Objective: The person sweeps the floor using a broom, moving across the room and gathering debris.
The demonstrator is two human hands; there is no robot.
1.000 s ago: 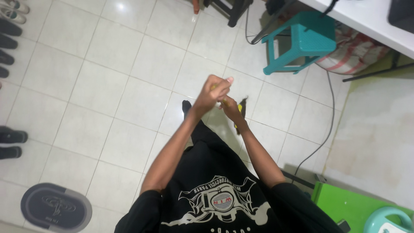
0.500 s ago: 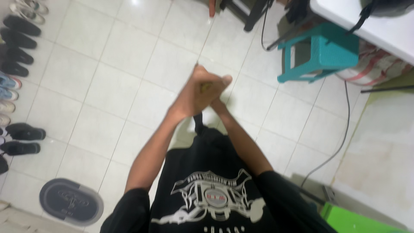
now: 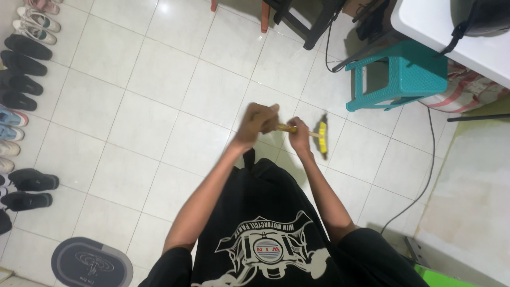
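Yellow-headed broom (image 3: 322,136), thin pale handle gripped by left hand (image 3: 257,123) and right hand (image 3: 299,134)

light: bright, even indoor lighting | glare: a white hotspot is shining on the floor tiles (image 3: 159,8) at upper centre-left | shadows: soft ones are pooling under the teal stool (image 3: 396,74), upper right | focus: mostly sharp, hands blurring slightly | edges: tile lines are bowing

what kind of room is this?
Likely a home entry or living area: white tiled floor, shoes lined along the wall, teal plastic stool. Both hands grip a broom.
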